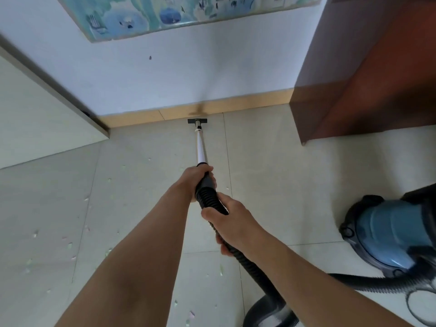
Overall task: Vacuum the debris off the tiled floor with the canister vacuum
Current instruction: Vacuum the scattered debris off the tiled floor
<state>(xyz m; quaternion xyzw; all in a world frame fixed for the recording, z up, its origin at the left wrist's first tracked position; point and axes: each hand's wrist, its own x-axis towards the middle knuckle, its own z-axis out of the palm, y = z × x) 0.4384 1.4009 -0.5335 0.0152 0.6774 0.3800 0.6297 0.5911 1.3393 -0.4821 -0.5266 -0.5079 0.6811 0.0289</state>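
Left hand (pixel 197 177) gripped the wand (pixel 201 149) handle, fingers wrapped shut; right hand (pixel 232 219) clasped the hose (pixel 254 267). Nozzle (pixel 197 121) sat against baseboard (pixel 179 112). Canister vacuum (pixel 389 232) stood right; debris (pixel 70 245) scattered left on floor (pixel 271 173)

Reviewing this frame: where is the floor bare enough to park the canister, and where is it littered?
Bare tiles lie right of the wand, between the wooden cabinet and the blue canister, up to the baseboard. Left of the left hand the floor is scattered with debris, down past the hose held by the right hand.
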